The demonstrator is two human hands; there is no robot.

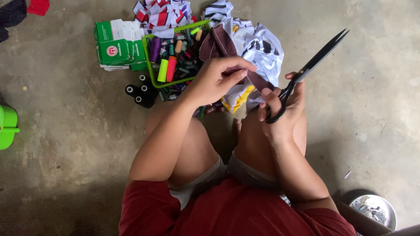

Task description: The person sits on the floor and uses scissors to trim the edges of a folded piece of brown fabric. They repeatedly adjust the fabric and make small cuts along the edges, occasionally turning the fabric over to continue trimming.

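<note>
Green plastic thing [8, 126]: it sits at the far left edge of the concrete floor [74, 144], well apart from your hands; too little shows to tell what it is

Green and white boxes [119, 43]: a small stack lies on the floor just left of the basket, touching its rim

Black thread cones [141, 93]: a few stand upright on the floor just below the basket's left corner

Green basket [146, 59]: its rim encloses a jumble of coloured thread spools [171, 65], lying every way, some spilling out at its lower edge

Your left hand [214, 81]: it is closed in a pinch on the maroon fabric piece [221, 43], thumb on top with the fingers curled under the fold

Maroon fabric piece: it hangs between your two hands above your knees, over the printed cloth heap [258, 48]; I judge it light, soft and floppy, so it sags wherever it is not held taut. Grip it close to the cut line at a folded edge, since a loose hold will let it slide and bunch between the blades

Your right hand [282, 109]: it is clenched through the loops of the black scissors [306, 72], whose blades point up and to the right; from here they look nearly together

Scissors handling: stiff, long and sharp; hold them by the loops only

Round dish [374, 209]: it rests at the lower right corner of the floor
</note>
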